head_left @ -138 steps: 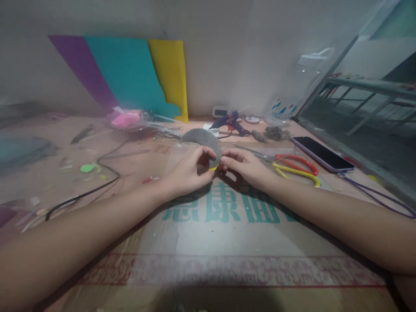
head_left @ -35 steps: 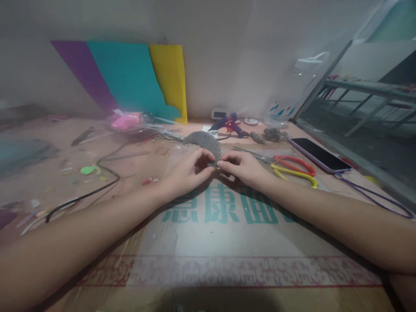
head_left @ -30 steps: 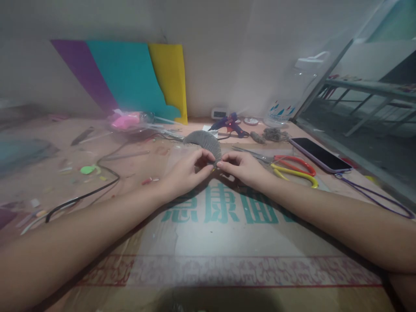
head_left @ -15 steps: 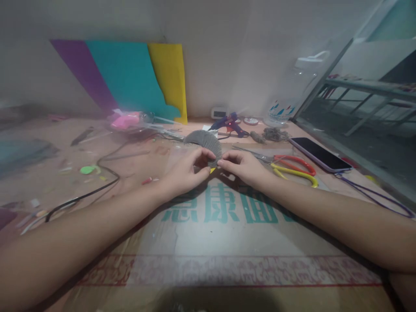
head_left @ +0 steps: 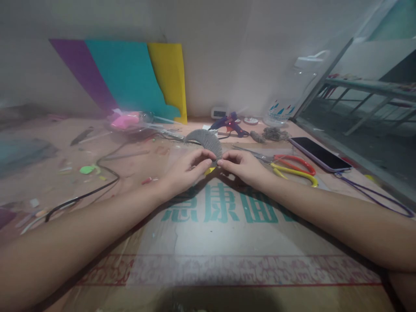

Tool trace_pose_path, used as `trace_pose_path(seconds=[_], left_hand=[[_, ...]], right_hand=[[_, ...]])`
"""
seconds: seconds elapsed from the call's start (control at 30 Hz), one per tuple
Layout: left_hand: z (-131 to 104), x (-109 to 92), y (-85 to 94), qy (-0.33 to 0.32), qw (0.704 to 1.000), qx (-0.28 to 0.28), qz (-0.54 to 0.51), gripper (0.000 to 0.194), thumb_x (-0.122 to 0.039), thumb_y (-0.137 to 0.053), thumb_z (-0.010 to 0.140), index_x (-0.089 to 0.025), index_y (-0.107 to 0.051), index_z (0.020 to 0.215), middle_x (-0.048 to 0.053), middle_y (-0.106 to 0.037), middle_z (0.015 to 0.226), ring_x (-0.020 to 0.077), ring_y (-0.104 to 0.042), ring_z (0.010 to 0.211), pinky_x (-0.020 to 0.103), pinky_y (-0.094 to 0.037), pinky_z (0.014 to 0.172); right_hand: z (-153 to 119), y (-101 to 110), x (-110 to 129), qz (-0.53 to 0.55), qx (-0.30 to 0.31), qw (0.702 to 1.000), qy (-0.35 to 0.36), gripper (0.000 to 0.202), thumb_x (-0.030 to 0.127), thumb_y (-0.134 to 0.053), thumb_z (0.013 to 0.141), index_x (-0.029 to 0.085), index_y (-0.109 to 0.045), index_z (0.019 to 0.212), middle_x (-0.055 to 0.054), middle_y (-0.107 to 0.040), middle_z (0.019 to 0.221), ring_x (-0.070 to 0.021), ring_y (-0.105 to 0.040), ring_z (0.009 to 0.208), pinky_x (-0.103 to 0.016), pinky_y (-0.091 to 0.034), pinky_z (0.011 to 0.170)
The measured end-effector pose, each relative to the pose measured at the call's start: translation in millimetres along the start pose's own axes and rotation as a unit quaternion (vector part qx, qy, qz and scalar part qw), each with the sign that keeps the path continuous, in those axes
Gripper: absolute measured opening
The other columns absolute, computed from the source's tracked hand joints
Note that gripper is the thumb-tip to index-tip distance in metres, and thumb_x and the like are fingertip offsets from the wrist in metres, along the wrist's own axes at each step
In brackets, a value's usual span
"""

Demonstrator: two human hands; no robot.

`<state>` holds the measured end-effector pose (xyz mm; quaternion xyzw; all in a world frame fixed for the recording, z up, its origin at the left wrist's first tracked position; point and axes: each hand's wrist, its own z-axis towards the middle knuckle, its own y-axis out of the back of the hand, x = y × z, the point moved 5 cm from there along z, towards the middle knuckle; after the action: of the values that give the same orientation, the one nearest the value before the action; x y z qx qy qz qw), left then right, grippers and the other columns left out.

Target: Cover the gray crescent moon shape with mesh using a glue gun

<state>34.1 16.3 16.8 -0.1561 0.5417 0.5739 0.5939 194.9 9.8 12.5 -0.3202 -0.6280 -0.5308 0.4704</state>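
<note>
A grey crescent (head_left: 206, 141) that looks wound with yarn is held up over the middle of the table. My left hand (head_left: 188, 171) pinches its lower end between thumb and fingers. A small bit of yellow (head_left: 210, 171) shows under that end, just below my left thumb. My right hand (head_left: 245, 167) has thumb and forefinger pressed together at the crescent's lower right edge; what lies between those fingertips is too small to make out. Just beyond my right hand lie scissors (head_left: 292, 167) with red and yellow handles.
A glue gun (head_left: 230, 123) with a red light, grey yarn (head_left: 275, 134) and a clear bottle (head_left: 286, 99) stand behind. At right lies a phone (head_left: 320, 154) with a strap. A black cable (head_left: 110, 170) and scraps cover the left. Coloured sheets (head_left: 130, 78) lean on the wall.
My left fingers and thumb have drawn closer together on the crescent's lower end, and the crescent has tilted slightly. My right hand has hardly moved.
</note>
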Motion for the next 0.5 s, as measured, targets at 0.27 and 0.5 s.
trace_pose_path(seconds=[0.27, 0.5], left_hand=[[4.9, 16.8, 11.9, 0.048, 0.993, -0.094, -0.043, 0.015, -0.034, -0.056, 0.089, -0.019, -0.058, 0.09, 0.002, -0.064, 0.083, 0.0154, -0.061, 0.077, 0.027, -0.049, 0.07], [5.5, 16.9, 16.3, 0.042, 0.992, -0.119, -0.013, 0.014, -0.025, -0.062, 0.08, -0.018, -0.06, 0.092, 0.004, -0.066, 0.093, 0.0168, -0.062, 0.085, 0.031, -0.05, 0.077]], right_hand=[[2.7, 0.9, -2.9, 0.03, -0.009, 0.999, 0.024, 0.028, 0.044, -0.066, 0.081, 0.017, -0.059, 0.077, 0.005, -0.053, 0.056, -0.0069, -0.044, 0.044, -0.021, -0.039, 0.044], [3.2, 0.9, -4.5, 0.074, -0.01, 0.997, 0.023, 0.029, 0.045, -0.068, 0.08, 0.019, -0.057, 0.077, 0.005, -0.052, 0.056, -0.0084, -0.047, 0.049, -0.024, -0.047, 0.053]])
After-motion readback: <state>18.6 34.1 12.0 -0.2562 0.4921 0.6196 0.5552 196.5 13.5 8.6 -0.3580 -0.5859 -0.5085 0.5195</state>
